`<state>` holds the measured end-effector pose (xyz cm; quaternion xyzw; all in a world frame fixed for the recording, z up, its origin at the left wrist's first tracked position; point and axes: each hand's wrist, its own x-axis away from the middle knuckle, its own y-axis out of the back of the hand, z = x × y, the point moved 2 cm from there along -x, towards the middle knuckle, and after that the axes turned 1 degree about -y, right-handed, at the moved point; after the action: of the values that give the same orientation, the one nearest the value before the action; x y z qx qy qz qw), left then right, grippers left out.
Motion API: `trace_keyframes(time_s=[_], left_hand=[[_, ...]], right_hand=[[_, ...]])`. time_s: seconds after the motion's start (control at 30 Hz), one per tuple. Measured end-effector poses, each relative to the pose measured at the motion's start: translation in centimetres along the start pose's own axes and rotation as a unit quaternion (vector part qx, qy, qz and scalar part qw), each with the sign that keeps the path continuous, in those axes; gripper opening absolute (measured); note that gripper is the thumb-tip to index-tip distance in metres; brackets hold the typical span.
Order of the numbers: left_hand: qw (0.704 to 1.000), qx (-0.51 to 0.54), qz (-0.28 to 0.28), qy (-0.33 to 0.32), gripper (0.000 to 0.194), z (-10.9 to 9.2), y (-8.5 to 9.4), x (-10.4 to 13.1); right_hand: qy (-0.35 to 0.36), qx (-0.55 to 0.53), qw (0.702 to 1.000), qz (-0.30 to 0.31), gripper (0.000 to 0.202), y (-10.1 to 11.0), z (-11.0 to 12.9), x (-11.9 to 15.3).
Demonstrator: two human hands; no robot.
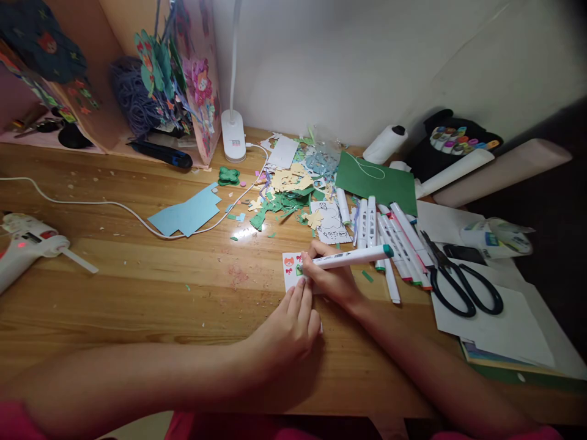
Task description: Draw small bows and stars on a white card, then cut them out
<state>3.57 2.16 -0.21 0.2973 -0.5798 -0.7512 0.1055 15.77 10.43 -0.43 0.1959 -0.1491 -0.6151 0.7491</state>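
A small white card [288, 278] lies on the wooden desk in front of me, with a red bear face, red bows and a green patch drawn on it. My right hand [337, 279] grips a white marker [353, 256] with a green end, its drawing tip hidden behind my fingers at the card. My left hand [290, 322] lies on the card's lower part, fingers stretched out flat on the paper and covering some of it. Just beyond is another paper [331, 221] with black line drawings.
Several markers [398, 244] lie to the right, beside black-handled scissors [463, 293] on white sheets [499, 330]. Paper scraps [291, 180] are heaped near the lamp base [233, 135]. Blue paper [188, 211], a white cable [105, 203] and a glue gun [32, 244] occupy the left.
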Motion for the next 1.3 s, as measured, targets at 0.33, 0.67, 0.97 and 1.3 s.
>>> trace_keyframes(time_s=[0.33, 0.67, 0.97, 1.3], left_hand=[[1.000, -0.005, 0.005, -0.008, 0.022, -0.09, -0.06, 0.14], [1.000, -0.003, 0.002, -0.003, 0.021, -0.05, -0.03, 0.08], [1.000, -0.002, 0.000, -0.003, 0.020, 0.01, -0.01, 0.06], [1.000, 0.000, 0.005, -0.003, 0.021, -0.02, -0.02, 0.06]], right_hand=[[0.000, -0.007, 1.000, -0.011, 0.029, 0.16, 0.19, 0.05], [-0.006, -0.005, 1.000, -0.001, 0.028, 0.06, 0.20, 0.09], [-0.001, -0.002, 1.000, -0.003, 0.028, 0.14, 0.07, 0.09], [-0.004, 0.007, 1.000, -0.003, 0.028, 0.10, 0.09, 0.09]])
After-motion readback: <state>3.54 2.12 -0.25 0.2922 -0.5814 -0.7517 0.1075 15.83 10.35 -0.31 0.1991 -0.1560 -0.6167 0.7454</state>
